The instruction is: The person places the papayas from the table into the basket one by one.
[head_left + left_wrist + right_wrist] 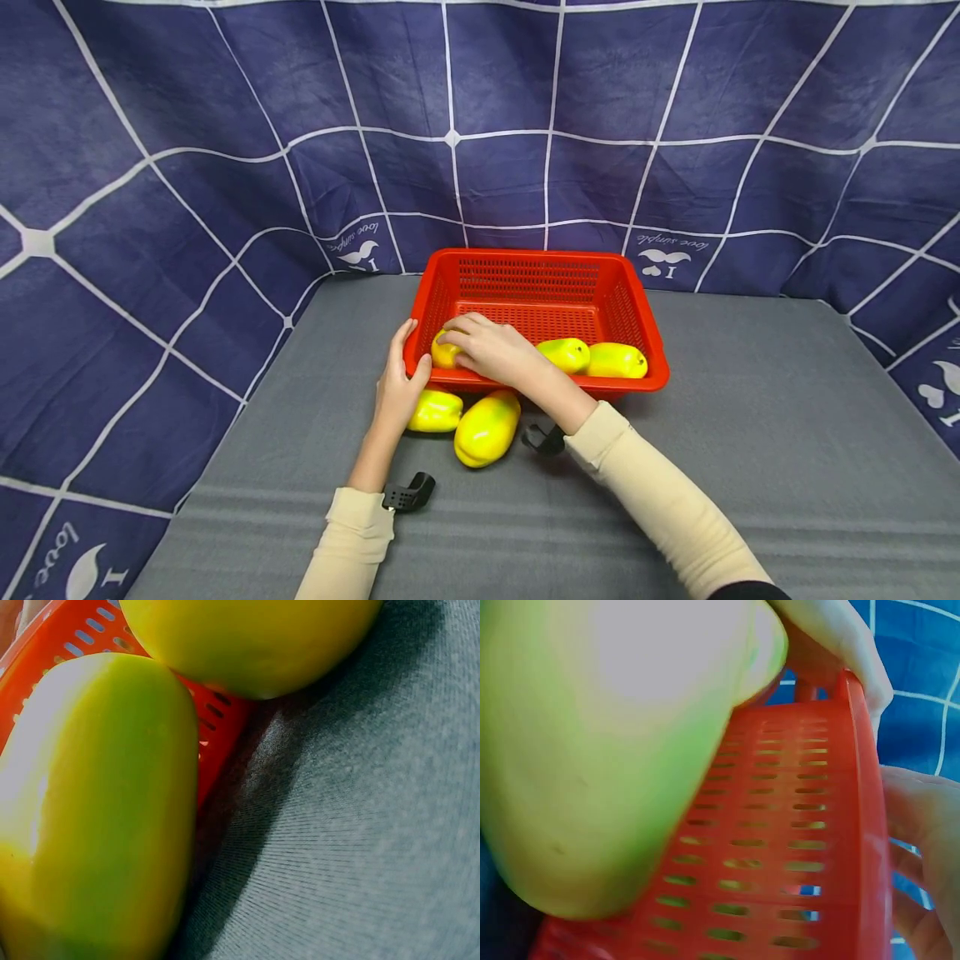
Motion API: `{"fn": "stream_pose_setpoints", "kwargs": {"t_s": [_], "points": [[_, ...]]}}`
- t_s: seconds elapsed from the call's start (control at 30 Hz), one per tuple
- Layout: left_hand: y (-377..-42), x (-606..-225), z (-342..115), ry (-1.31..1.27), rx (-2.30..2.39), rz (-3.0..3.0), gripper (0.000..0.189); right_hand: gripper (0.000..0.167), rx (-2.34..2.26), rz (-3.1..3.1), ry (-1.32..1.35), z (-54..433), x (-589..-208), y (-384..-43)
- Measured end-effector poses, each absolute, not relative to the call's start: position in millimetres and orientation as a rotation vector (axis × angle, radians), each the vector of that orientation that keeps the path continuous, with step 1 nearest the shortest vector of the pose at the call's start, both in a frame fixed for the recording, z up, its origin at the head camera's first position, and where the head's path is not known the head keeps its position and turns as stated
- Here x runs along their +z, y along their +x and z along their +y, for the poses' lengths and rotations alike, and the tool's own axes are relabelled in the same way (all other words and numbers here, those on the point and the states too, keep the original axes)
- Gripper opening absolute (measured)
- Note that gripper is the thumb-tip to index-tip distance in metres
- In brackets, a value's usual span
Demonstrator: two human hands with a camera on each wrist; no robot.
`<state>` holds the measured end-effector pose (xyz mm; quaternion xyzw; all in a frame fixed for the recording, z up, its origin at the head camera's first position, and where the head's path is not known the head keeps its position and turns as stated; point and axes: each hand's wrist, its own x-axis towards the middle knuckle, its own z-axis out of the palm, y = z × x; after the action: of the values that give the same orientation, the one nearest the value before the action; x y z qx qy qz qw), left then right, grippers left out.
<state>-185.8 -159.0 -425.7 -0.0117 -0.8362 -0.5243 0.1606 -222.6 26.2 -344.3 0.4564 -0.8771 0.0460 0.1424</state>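
My right hand [491, 346] reaches over the front rim into the red basket [645, 333], its fingers curled over a yellow papaya [444, 353] in the front left corner. At that same corner my left hand [401, 383] grips the basket, thumb at the front rim and fingers along the left side. Below it, a papaya [437, 411] lies outside, against the basket's front, partly behind the hand. Another papaya [487, 429] sits beside it on the grey cloth. The left wrist view shows an outside papaya [105, 810] up close. Part of the front basket wall [780, 825] appears in the right wrist view.
Two more yellow-green papayas, a left one [566, 354] and a right one [617, 361], lie inside along the basket's front. A grey cloth [750, 433] covers the table. Behind the basket hangs a blue curtain [502, 175] with white lines.
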Motion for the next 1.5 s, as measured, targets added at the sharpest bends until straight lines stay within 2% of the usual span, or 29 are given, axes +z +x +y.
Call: {"fn": "stream_pose_setpoints", "kwargs": {"t_s": [0.3,0.67,0.77,0.87,1.0,1.27,1.5], "points": [[-187,-426,-158,-0.037,-1.51,-2.411,0.062,0.031,0.494,-2.509,1.184,46,-363,-208],[-190,-423,-157,-0.044,-1.521,-2.4,0.062,0.035,0.518,-2.308,1.104,67,-389,-177],[-190,-424,-158,-0.034,-1.533,-2.399,0.062,0.033,0.54,-2.249,1.114,73,-398,-168],[-189,-424,-158,-0.027,-1.544,-2.398,0.061,0.023,0.556,-2.176,1.137,77,-408,-159],[-187,-425,-160,-0.023,-1.551,-2.403,0.061,0.045,0.566,-2.109,1.178,81,-420,-150],[-186,-426,-160,-0.021,-1.53,-2.393,0.061,0.038,0.527,-2.371,1.212,83,-438,-136],[-186,-427,-159,-0.016,-1.525,-2.378,0.06,0.073,0.501,-2.508,1.22,81,-443,-133]]}}
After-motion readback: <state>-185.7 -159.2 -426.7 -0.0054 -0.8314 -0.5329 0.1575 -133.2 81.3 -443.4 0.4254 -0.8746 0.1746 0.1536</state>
